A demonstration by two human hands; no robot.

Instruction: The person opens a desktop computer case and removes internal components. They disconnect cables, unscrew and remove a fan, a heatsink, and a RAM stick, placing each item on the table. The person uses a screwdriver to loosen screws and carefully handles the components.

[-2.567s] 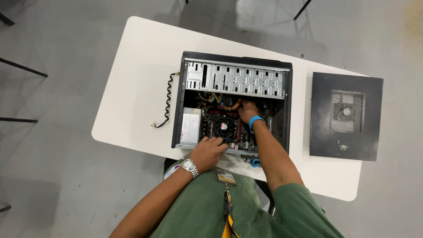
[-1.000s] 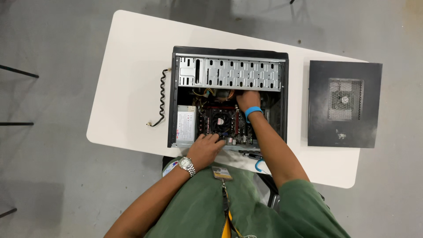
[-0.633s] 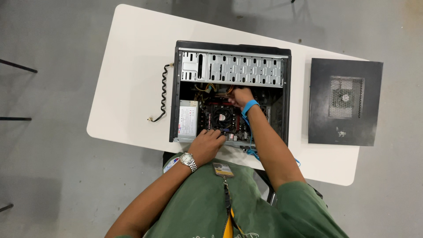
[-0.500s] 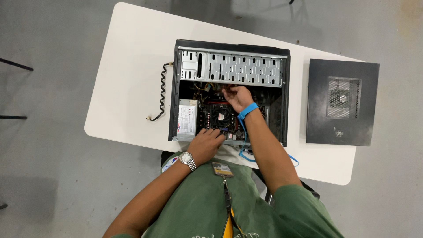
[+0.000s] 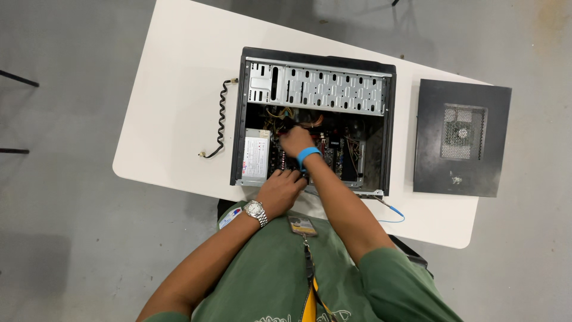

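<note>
A white counter on grey floor carries an open computer case at frame centre. The right hand reaches among its cables — grip hidden; the left hand, fingers curled, rests on the case's lower edge. The work looks mid-way inside the case — freeing a connector would call for a careful pinch.

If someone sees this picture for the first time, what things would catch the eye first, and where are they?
First comes the open black computer case, lying on its side in the middle of the white table, with its boards and wires exposed. Both hands are at it: the right hand, with a blue wristband, reaches deep inside, and the left hand, with a silver watch, rests at the near edge. The removed dark side panel lies flat to the right.
</note>
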